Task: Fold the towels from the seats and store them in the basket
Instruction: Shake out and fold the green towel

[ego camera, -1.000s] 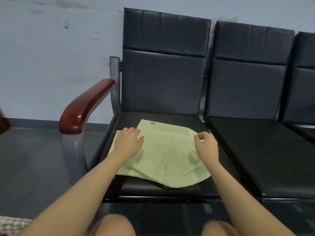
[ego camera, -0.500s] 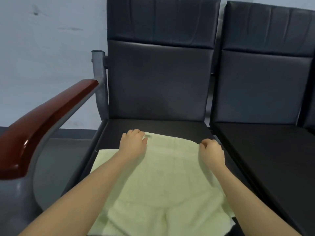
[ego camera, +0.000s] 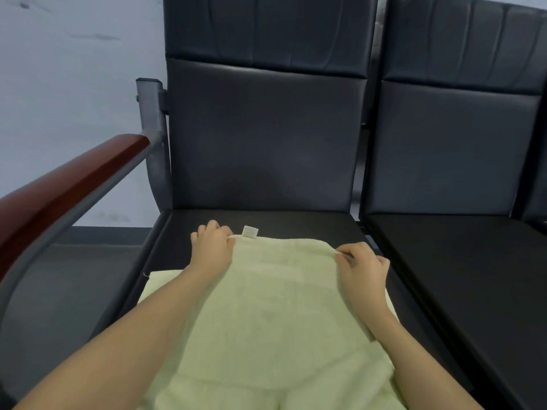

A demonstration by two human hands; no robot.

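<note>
A pale green towel point(ego camera: 275, 306) lies on the dark seat point(ego camera: 266, 223) of the leftmost chair, with one layer doubled over another. A small white tag sticks up at its far edge. My left hand point(ego camera: 211, 247) pinches the far left corner of the upper layer beside the tag. My right hand point(ego camera: 362, 266) pinches the far right corner. Both corners sit towards the back of the seat. The basket is not in view.
A reddish wooden armrest point(ego camera: 68, 184) on a grey metal frame runs along the left of the seat. A second dark seat point(ego camera: 461, 261) adjoins on the right. Tall padded backrests point(ego camera: 266, 128) stand close behind. Grey floor lies to the left.
Both hands have carried the towel's corners further towards the back of the seat, and the white tag has come into sight. The view has moved closer to the chair.
</note>
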